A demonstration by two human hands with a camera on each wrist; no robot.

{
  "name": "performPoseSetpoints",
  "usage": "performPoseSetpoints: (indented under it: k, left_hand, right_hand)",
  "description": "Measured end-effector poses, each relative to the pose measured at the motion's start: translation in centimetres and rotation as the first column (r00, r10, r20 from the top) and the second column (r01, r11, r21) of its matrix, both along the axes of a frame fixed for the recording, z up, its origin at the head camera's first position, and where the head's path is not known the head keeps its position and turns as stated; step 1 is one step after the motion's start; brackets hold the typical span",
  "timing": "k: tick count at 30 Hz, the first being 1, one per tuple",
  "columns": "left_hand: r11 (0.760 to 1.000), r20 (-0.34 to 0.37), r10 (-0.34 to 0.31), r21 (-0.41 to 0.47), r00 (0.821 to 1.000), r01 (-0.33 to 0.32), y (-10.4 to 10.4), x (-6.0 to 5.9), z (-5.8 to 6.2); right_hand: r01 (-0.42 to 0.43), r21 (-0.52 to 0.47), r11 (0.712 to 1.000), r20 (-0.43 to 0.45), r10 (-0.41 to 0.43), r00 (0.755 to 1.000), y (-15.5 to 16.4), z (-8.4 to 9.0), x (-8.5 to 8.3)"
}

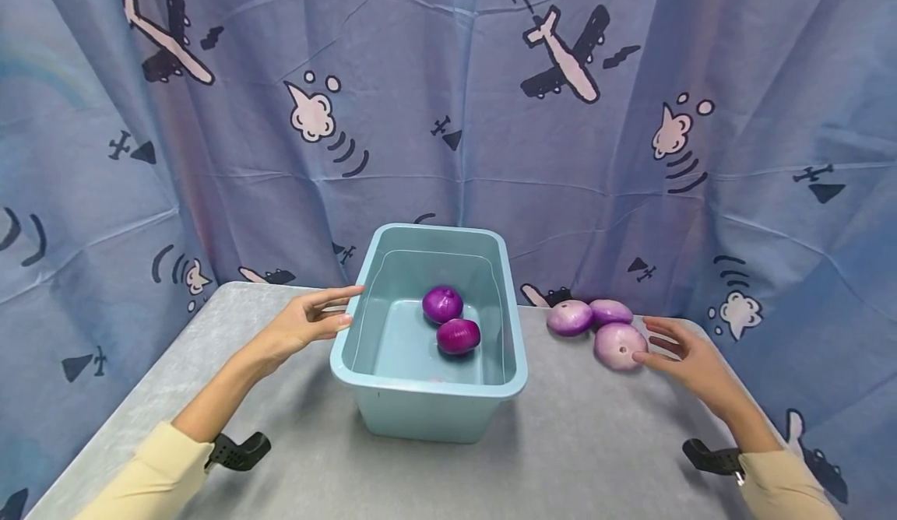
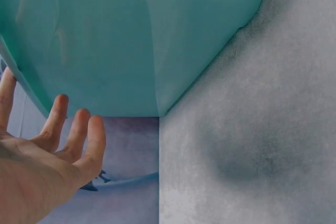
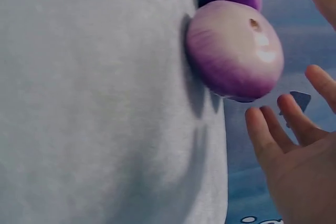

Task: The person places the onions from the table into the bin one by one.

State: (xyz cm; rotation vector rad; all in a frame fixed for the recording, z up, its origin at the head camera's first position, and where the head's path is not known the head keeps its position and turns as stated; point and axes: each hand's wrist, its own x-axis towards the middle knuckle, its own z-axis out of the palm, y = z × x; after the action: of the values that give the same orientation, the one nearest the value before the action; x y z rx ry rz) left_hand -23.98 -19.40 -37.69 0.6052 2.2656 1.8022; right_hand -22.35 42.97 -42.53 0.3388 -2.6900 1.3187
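Left hand (image 1: 304, 324): fingers straight and slightly spread, holding nothing. It sits left of centre in the head view, at the left rim of the blue tub (image 1: 381, 395); whether the fingertips touch the rim cannot be told. In the left wrist view the fingers (image 2: 79, 135) appear at the lower left, extended just beside the tub wall (image 2: 131, 40), which fills the upper half.

Right hand (image 1: 690, 364): open, fingers relaxed and spread, gripping nothing. It lies at the right of the head view, with its thumb tip at — or just beside — the nearest onion (image 1: 620, 346). In the right wrist view the open fingers (image 3: 273, 135) stand at the lower right, close to this pale purple onion (image 3: 233, 48) but not closed round it.

Three peeled onions lie in a cluster on the grey table (image 1: 596, 442), right of the tub: the nearest onion, a second onion (image 1: 570, 317) and a third onion (image 1: 611, 311) behind it, each touching a neighbour.

Inside the tub, at frame centre, rest two darker onions — the rear tub onion (image 1: 442, 303) and the front tub onion (image 1: 458, 336) — touching each other.

A blue curtain (image 1: 448, 115) printed with aeroplanes fills the upper frame.
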Motion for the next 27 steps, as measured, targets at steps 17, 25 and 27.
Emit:
performPoseSetpoints:
  k: [17,25,27]
  left_hand:
    - [1.0,0.004,-0.006,0.02,1.0,0.006,0.0,0.0,0.0]
    - [1.0,0.003,-0.002,0.011,1.0,0.002,0.0,0.0,0.0]
    - [1.0,0.001,0.0,0.008,1.0,0.0,0.0,0.0,0.0]
  right_hand:
    - [0.063,0.049,0.997,0.029,-0.065,0.997,-1.6,-2.1,-0.7]
    - [0.1,0.046,0.994,-0.067,-0.096,0.993,-2.3,-2.7,-1.5]
    - [0.1,0.048,0.994,-0.088,-0.095,0.992,-2.3,-2.8,-1.6]
